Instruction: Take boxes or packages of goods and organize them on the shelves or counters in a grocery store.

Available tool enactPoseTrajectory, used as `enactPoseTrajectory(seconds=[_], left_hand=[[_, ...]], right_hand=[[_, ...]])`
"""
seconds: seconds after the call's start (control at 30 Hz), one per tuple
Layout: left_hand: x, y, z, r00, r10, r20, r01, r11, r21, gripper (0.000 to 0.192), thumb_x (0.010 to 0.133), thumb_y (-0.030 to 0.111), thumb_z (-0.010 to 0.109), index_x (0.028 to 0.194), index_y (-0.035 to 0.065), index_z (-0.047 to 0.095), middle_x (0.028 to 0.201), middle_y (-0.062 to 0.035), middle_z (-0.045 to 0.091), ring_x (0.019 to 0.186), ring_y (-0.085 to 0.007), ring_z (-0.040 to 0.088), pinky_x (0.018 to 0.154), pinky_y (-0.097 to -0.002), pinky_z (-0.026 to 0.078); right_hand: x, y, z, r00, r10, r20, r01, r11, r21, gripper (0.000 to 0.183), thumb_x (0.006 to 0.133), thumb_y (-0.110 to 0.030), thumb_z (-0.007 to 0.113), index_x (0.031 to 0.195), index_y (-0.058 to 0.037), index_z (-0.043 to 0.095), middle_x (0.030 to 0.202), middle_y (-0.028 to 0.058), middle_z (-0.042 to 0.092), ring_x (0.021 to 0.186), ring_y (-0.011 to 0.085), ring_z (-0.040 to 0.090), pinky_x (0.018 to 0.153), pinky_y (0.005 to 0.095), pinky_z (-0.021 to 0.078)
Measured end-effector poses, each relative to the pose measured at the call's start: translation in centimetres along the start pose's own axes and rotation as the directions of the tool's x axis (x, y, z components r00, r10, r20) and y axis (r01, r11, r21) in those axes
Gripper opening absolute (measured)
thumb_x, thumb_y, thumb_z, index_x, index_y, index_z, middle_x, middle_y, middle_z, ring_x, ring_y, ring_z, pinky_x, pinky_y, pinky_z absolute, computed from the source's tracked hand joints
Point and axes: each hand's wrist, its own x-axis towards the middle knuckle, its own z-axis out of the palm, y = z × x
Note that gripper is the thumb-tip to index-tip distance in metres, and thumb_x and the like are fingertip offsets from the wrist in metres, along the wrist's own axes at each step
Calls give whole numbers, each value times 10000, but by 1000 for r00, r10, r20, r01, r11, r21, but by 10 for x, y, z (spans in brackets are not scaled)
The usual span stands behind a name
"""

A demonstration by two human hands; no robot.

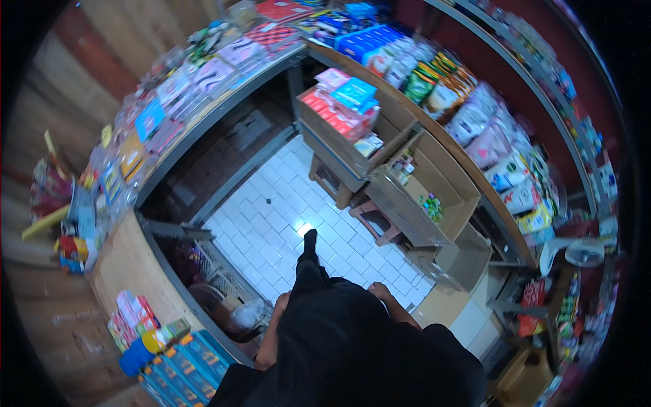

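Note:
My left hand (282, 301) hangs at my left side beside dark clothing, its fingers partly hidden; whether they are closed I cannot tell. On the other side, my right hand (379, 290) hangs with curled fingers near my hip, and no object shows in it. One foot in a dark sock stands forward on the white tiled floor (274, 203). In front and to the right, a cardboard box (333, 147) holds red and pink packs with a blue pack on top. Beside it, another open cardboard box (447, 188) has a few small bottles inside.
A wooden shelf on the right carries plastic-wrapped packs (473, 114). Plastic stools (374, 221) stand under the boxes. On the left, a counter (127, 259) holds packaged goods and stacked blue cartons (185, 369). A lower open box (463, 259), a white fan (585, 253) and a tan plastic container (524, 379) are at the right.

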Motion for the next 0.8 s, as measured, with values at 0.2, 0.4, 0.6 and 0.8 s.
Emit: enactPoseTrajectory(seconds=[0.2,0.4,0.6,0.8], left_hand=[[63,17,-24,989,30,148,-53,986,157,552,918,442,515,1111,-64,623,1081,-211,660,998,-268,629,864,-359,482],[113,105,-55,954,-20,299,-97,925,368,536,896,396,545,1134,-80,609,1070,-245,658,991,-308,636,858,-371,484],[177,170,-79,912,67,405,-288,808,514,466,898,353,562,1099,-65,616,825,-166,660,725,-262,635,659,-383,520],[210,259,-59,942,-143,303,-18,882,471,429,879,339,606,1073,-43,611,668,-68,551,554,-182,549,469,-347,473]], right_hand=[[12,-30,13,997,66,-39,-52,953,299,440,736,-435,692,992,-78,660,948,155,692,955,314,655,822,390,500],[25,-38,3,984,89,-156,-40,956,290,344,738,-382,703,906,-83,675,925,138,693,902,289,661,800,369,507],[27,-101,-58,899,148,-411,87,862,500,241,812,-285,664,861,-49,669,905,116,689,851,239,665,783,318,513],[26,-136,-125,782,210,-587,375,594,712,191,850,-165,674,971,-23,633,901,85,675,848,180,652,784,297,505]])
